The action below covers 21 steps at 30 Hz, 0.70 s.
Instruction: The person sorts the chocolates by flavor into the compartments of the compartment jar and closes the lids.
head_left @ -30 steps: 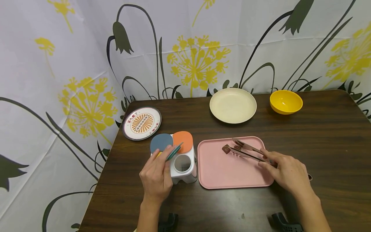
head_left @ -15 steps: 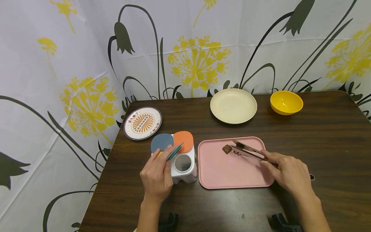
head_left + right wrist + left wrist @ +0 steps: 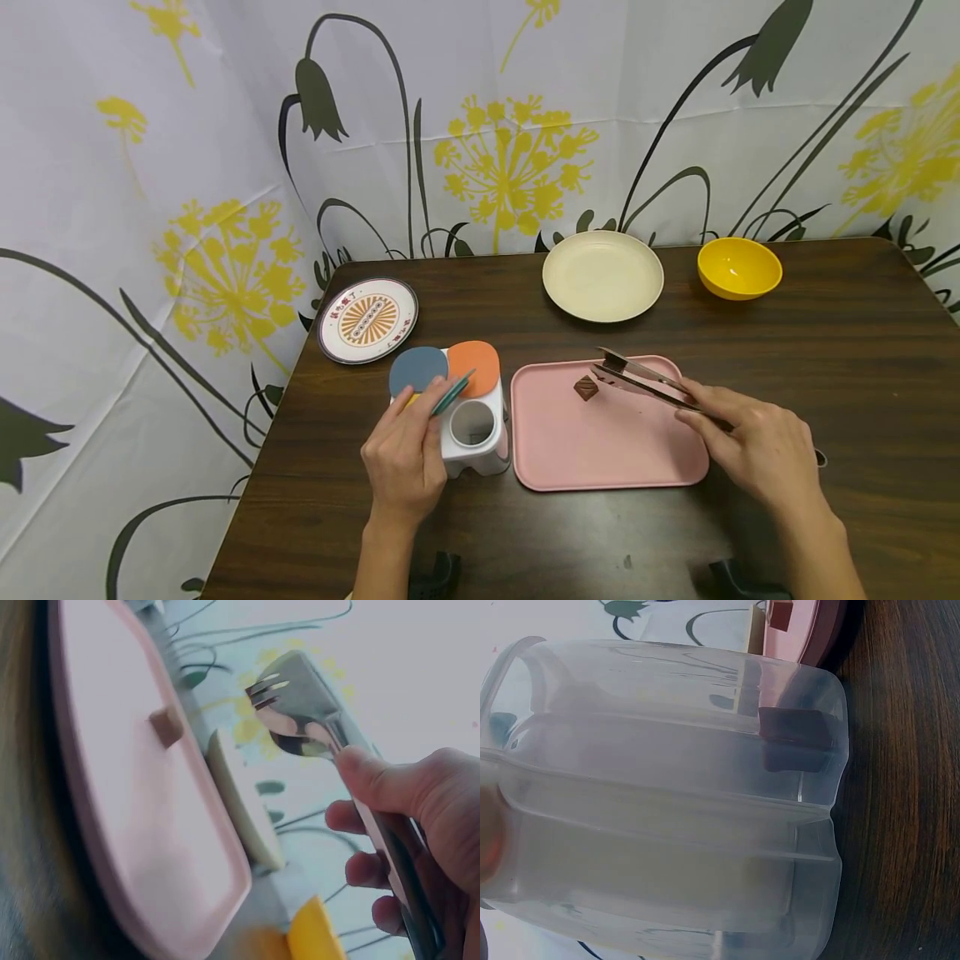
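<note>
My left hand [image 3: 405,458] lies over a white container with several lids [image 3: 474,462] and holds its teal lid [image 3: 453,393] tilted up beside an uncovered round opening. In the left wrist view, dark brown pieces [image 3: 795,739] show through the container's clear wall. With thumb and fingers, my right hand [image 3: 757,446] grips metal tongs [image 3: 651,390] above the pink tray [image 3: 555,454]. Between the tong tips, the right wrist view shows a small brown piece [image 3: 259,696] that looks like chocolate. One square chocolate [image 3: 586,387] sits on the tray.
A cream plate [image 3: 603,277] and a yellow bowl [image 3: 739,268] stand along the back of the table. At the back left lies a patterned plate [image 3: 367,321]. Blue [image 3: 418,371] and orange lids [image 3: 474,367] cover other openings of the container. A printed curtain [image 3: 510,83] hangs behind.
The tongs have closed over one of two chocolates and come up off the tray, shifting slightly right with my right hand. My left hand and the teal lid stay put.
</note>
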Tool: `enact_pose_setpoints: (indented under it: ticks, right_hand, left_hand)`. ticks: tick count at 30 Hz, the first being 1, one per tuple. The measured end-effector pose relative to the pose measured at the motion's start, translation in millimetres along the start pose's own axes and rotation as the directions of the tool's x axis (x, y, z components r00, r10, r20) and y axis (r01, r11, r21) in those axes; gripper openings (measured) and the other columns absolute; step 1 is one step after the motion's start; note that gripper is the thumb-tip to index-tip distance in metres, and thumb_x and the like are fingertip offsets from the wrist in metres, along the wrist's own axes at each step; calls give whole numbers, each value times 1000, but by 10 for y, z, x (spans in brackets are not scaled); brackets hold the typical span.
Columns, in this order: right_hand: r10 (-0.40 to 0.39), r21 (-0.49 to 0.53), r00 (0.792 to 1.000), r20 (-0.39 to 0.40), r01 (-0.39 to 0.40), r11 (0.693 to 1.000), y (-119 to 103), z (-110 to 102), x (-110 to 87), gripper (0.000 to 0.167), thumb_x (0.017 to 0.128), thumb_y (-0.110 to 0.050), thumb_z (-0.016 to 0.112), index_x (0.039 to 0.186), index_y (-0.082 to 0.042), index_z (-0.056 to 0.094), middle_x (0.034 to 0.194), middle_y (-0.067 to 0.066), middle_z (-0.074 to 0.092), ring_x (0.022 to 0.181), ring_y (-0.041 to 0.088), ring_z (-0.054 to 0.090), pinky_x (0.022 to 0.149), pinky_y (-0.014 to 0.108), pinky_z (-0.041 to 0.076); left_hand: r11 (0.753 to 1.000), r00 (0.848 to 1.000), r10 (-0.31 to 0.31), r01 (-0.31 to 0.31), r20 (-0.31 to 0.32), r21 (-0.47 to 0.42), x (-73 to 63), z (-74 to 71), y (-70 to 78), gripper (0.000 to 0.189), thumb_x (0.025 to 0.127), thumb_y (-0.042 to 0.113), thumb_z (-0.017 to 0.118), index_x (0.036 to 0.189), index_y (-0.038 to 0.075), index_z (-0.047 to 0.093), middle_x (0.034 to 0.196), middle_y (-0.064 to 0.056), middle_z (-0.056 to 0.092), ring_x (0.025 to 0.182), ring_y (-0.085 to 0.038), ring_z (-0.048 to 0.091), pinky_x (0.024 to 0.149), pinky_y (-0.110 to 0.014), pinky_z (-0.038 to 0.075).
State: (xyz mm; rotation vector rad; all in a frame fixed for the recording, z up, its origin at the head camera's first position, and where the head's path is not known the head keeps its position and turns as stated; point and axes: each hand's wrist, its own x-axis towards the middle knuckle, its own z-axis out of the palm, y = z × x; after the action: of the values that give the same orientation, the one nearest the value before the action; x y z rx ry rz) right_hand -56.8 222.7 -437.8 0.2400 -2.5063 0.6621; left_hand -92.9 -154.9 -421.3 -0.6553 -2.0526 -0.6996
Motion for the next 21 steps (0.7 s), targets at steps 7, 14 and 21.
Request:
enact_pose_setpoints:
  ticks: [7, 14, 21]
  right_hand:
    - [-161, 129, 974, -158, 182, 975, -277, -76, 147, 38, 84, -46, 74, 108, -17, 78, 92, -3, 75, 65, 13, 69, 44, 25, 42]
    - [-314, 212, 919, -239, 365, 907, -685, -74, 273, 42, 94, -47, 61, 101, -10, 79, 82, -4, 73, 54, 1, 56, 44, 17, 38]
    - [-396, 267, 891, -222, 446, 854, -963, -6, 303, 37, 96, -41, 61, 108, -10, 77, 89, -2, 74, 70, 10, 68, 54, 27, 51]
  left_hand:
    - [1000, 1000, -14, 14, 13, 2, -8, -1, 3, 33, 100, 17, 45, 120, 3, 67, 111, -8, 72, 92, -25, 72, 93, -46, 51]
    - [1000, 1000, -9, 9, 4, -2, -4, -1, -1, 34, 101, 19, 44, 120, 2, 67, 111, -7, 72, 91, -26, 72, 92, -47, 51]
    - [1000, 1000, 7, -7, -13, 1, -8, 4, -6, 37, 103, 22, 42, 119, 2, 68, 109, -8, 73, 89, -25, 72, 91, -46, 52]
